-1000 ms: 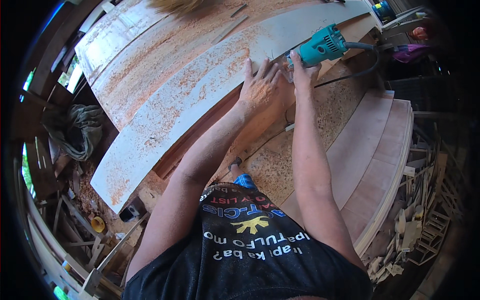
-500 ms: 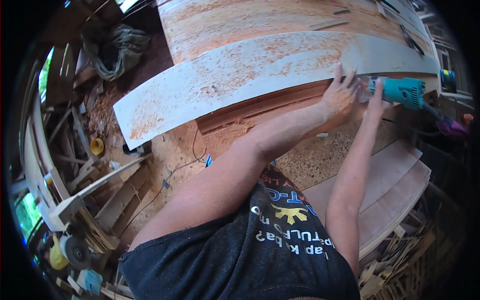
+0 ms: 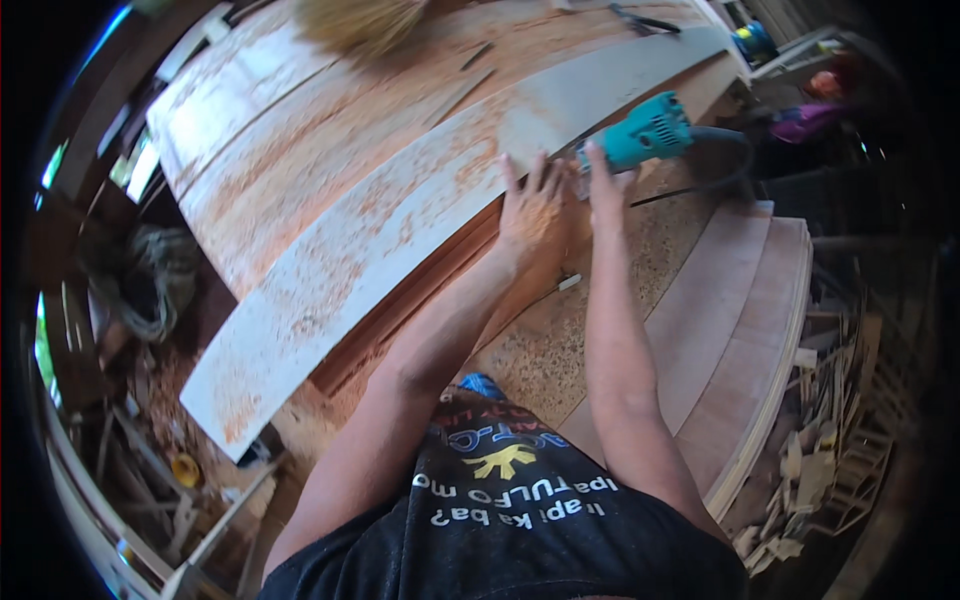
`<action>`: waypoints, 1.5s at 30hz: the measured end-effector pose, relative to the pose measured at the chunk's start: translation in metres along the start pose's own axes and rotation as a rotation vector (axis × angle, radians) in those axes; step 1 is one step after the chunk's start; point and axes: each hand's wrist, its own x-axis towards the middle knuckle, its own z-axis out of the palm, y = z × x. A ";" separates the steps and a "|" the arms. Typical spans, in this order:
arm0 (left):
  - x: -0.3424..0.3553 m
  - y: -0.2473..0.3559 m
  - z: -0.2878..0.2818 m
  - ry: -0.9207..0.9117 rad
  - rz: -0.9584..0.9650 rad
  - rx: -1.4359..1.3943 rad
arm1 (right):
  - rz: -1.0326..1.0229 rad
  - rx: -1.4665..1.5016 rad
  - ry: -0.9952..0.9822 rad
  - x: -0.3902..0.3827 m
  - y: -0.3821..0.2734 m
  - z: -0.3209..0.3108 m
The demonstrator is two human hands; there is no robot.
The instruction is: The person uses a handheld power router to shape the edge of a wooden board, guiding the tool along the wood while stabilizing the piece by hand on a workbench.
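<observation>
A teal trim router (image 3: 645, 132) lies tilted at the near edge of a long white curved panel (image 3: 345, 265), which is strewn with reddish sawdust. My right hand (image 3: 607, 187) is wrapped round the lower body of the router, close to its clear base. Beside that base, my left hand (image 3: 532, 212) rests on the panel's edge with its fingers spread; its thumb is hard to make out. Under the panel shows a reddish-brown wooden piece (image 3: 400, 300). The cutting bit is hidden between my hands.
The panel lies on a dusty wooden worktop (image 3: 300, 150) bearing a straw broom (image 3: 365, 25), thin offcuts (image 3: 462, 95) and pliers (image 3: 645, 20). A dark cord (image 3: 735, 140) trails from the router. Curved plywood sheets (image 3: 755, 330) and scrap wood (image 3: 810, 460) lie at right.
The view has turned, so the panel slants more steeply and the broom has come into sight. My hands and the router appear further left in the picture, still together at the panel's edge.
</observation>
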 end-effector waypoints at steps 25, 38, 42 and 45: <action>0.024 0.013 0.006 -0.045 -0.048 -0.017 | 0.052 0.022 -0.038 0.022 -0.003 -0.013; 0.034 0.016 0.017 -0.044 -0.036 -0.014 | 0.086 0.077 -0.043 0.031 0.000 -0.013; 0.039 0.017 0.020 -0.033 -0.028 -0.005 | 0.041 0.076 -0.046 0.039 0.009 -0.014; 0.041 0.013 0.026 -0.013 -0.037 0.004 | 0.056 0.063 -0.059 0.040 0.006 -0.009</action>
